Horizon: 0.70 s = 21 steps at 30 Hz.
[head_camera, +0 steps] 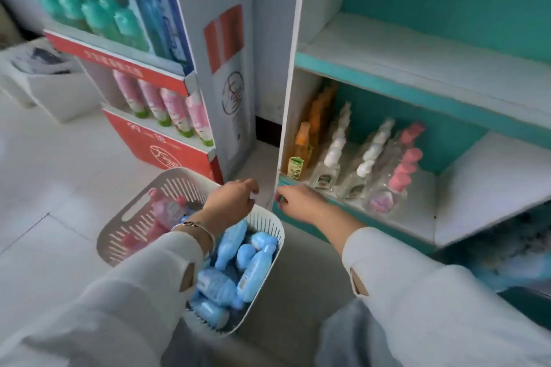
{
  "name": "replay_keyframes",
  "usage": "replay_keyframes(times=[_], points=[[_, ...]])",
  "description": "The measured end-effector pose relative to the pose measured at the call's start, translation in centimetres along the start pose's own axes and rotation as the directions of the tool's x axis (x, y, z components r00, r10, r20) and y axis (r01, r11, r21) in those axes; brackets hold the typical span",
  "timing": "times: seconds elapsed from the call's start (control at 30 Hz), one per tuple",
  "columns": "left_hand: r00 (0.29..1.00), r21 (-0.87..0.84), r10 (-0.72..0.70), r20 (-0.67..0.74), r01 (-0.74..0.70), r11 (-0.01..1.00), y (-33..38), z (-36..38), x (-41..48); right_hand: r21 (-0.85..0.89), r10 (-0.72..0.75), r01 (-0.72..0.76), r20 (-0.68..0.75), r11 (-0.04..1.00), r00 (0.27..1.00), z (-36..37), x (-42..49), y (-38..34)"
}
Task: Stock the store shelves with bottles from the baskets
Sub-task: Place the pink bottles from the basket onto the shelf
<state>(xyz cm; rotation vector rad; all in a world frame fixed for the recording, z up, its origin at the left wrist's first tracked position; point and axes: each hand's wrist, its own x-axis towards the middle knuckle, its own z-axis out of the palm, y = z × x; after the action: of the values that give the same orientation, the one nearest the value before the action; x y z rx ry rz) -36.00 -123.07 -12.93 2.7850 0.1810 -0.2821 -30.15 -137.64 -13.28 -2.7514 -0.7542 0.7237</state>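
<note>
1. Blue bottles point(238, 265) are piled up in the white slotted basket point(131, 208) on the floor, with a few pink bottles point(167, 211) at its left end.
2. Left hand point(232, 201) hovers over the basket's far rim, fingers loosely curled, nothing in them that I can see.
3. Right hand point(301, 202) is out at the front edge of the teal shelf point(417, 217). It's too blurry to tell if it's pinching anything.
4. Standing on that lower shelf level in rows going back: orange bottles point(301, 146), white-capped clear bottles point(331, 164), and pink-capped ones point(399, 176).
5. Further back on the left, a red display rack point(167, 152) holds pink tubes point(173, 107), with green bottles point(98, 15) on the level above.
</note>
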Motion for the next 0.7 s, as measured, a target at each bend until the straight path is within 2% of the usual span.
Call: replay_keyframes(times=[0.13,0.27,0.4,0.57,0.7], points=[[1.000,0.132,-0.031,0.002,0.030,0.991,1.2,-1.8,-4.7,-0.009,-0.108,0.108,0.045,0.994,0.993,-0.4,-3.8,-1.7],[0.998,0.178,0.001,-0.063,0.010,0.984,2.5,-3.6,-6.6,-0.018,-0.118,0.119,0.019,0.993,0.993,-1.0,-5.6,-2.4],[0.998,0.254,0.043,-0.043,-0.031,0.967,2.1,-4.6,-7.7,-0.009,-0.145,0.145,0.015,0.989,0.989,-1.2,-5.9,-4.2],[0.999,0.261,-0.017,-0.036,0.026,0.965,-2.6,-5.9,-8.1,-0.033,-0.201,0.204,0.067,0.979,0.977,-0.7,-4.8,-7.3],[0.994,0.270,-0.106,-0.030,0.110,0.957,-7.5,-6.9,-6.5,0.057,-0.200,0.197,0.056,0.979,0.978,0.0,-0.7,-10.0]])
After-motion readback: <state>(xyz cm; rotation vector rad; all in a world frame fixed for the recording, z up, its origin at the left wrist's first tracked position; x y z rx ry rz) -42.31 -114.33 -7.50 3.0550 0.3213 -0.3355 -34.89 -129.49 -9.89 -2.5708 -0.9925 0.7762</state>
